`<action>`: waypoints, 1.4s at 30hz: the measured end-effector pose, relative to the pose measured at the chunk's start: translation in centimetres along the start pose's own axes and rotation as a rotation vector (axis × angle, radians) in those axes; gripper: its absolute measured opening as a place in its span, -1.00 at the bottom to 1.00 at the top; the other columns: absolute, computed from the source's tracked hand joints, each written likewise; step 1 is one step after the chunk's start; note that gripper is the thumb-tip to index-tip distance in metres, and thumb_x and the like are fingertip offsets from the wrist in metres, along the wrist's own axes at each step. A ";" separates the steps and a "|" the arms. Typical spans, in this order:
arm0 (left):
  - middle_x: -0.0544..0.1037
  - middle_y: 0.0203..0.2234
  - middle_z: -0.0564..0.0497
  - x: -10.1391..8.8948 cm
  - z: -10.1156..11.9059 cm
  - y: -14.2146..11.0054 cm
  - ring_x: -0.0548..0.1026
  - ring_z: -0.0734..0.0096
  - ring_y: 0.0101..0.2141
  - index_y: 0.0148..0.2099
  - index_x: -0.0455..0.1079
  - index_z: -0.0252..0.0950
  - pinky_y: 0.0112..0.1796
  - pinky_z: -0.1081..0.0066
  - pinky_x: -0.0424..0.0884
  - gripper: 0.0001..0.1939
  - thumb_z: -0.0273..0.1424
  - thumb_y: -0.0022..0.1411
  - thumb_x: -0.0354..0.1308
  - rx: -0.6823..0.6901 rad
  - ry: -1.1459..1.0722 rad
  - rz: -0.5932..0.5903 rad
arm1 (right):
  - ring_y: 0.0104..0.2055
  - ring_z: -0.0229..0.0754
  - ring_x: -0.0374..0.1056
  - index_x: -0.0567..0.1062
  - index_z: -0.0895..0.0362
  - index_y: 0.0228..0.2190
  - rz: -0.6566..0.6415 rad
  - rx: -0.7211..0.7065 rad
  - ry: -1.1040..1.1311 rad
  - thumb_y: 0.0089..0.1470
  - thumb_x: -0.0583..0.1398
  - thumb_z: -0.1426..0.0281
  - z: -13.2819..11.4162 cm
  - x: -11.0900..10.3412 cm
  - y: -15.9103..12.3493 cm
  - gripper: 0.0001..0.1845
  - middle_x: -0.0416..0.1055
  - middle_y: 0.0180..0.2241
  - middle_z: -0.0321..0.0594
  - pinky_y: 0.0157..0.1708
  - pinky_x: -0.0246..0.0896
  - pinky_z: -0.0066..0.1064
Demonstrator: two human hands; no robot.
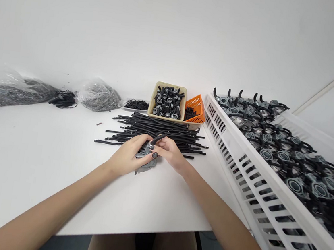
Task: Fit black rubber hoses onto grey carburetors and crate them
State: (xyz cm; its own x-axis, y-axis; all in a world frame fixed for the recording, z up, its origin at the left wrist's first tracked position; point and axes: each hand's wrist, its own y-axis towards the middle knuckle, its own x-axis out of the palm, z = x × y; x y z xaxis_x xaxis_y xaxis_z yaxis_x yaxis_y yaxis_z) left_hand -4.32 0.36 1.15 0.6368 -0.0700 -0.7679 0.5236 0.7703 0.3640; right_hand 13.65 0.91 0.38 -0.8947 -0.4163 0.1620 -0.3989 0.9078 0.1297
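Note:
Over the middle of the white table (91, 197), my left hand (129, 155) is wrapped round a grey metal housing (149, 165). A short, bent black rubber hose (158, 138) sticks up from the housing's top. My right hand (169, 151) closes on that hose, thumb and fingers pressed about its lower part. Both thumbs meet close together over the housing, so the joint between hose and metal is partly hidden. Just behind my hands lies a loose pile of long, thin black tubes (166, 127).
A cream bin (151, 106) of black and silver parts stands behind the tubes, beside an orange basket (201, 116) and a shallow tray (122, 104) of black rings. A white slotted crate (243, 150) holds assembled housings at right. Plastic bags (99, 94) sit back left.

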 end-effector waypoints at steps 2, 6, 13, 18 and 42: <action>0.46 -0.22 -0.03 0.0 0.0 0.1 0.43 0.24 -0.22 -0.08 0.26 -0.26 -0.17 0.32 0.32 -0.71 -0.17 0.28 0.04 -0.001 0.000 0.001 | -0.40 -0.29 0.32 0.38 0.14 -0.40 -0.001 0.001 -0.001 -0.19 0.40 0.15 0.0 0.0 0.0 -0.57 0.39 -0.46 -0.34 -0.34 0.22 -0.42; 0.47 -0.22 -0.04 0.0 0.0 0.1 0.44 0.24 -0.21 -0.08 0.26 -0.26 -0.17 0.31 0.33 -0.70 -0.16 0.28 0.03 -0.005 -0.003 0.002 | -0.40 -0.29 0.31 0.38 0.14 -0.40 0.003 0.000 0.001 -0.20 0.41 0.16 0.0 0.0 0.0 -0.57 0.38 -0.46 -0.35 -0.34 0.21 -0.42; 0.48 -0.24 -0.03 0.1 0.1 0.1 0.45 0.24 -0.23 -0.09 0.27 -0.26 -0.18 0.31 0.34 -0.70 -0.16 0.27 0.03 -0.002 0.003 0.009 | -0.41 -0.29 0.31 0.39 0.14 -0.39 0.000 0.004 0.011 -0.20 0.41 0.17 0.0 0.0 0.0 -0.57 0.39 -0.46 -0.34 -0.34 0.20 -0.42; 0.48 -0.24 -0.03 0.0 0.1 0.1 0.45 0.24 -0.24 -0.10 0.28 -0.26 -0.19 0.31 0.35 -0.71 -0.16 0.26 0.03 -0.001 0.006 0.014 | -0.40 -0.28 0.32 0.39 0.14 -0.38 -0.001 -0.002 0.007 -0.17 0.39 0.15 0.1 0.0 0.0 -0.58 0.39 -0.45 -0.34 -0.33 0.21 -0.41; 0.48 -0.23 -0.05 -0.1 0.2 0.2 0.44 0.22 -0.22 -0.11 0.31 -0.26 -0.17 0.30 0.35 -0.74 -0.19 0.28 0.02 0.034 0.002 0.015 | -0.49 -0.34 0.23 0.34 0.12 -0.50 0.021 -0.052 -0.027 -0.30 0.45 0.18 0.1 0.3 0.4 -0.54 0.32 -0.54 -0.40 -0.46 0.17 -0.46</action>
State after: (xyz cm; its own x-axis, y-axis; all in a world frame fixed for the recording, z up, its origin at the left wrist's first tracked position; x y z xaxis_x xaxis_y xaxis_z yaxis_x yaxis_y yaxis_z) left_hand -4.12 0.35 1.38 0.6437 -0.0579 -0.7631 0.5330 0.7494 0.3928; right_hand 13.17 1.18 0.36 -0.9080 -0.3953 0.1389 -0.3699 0.9119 0.1777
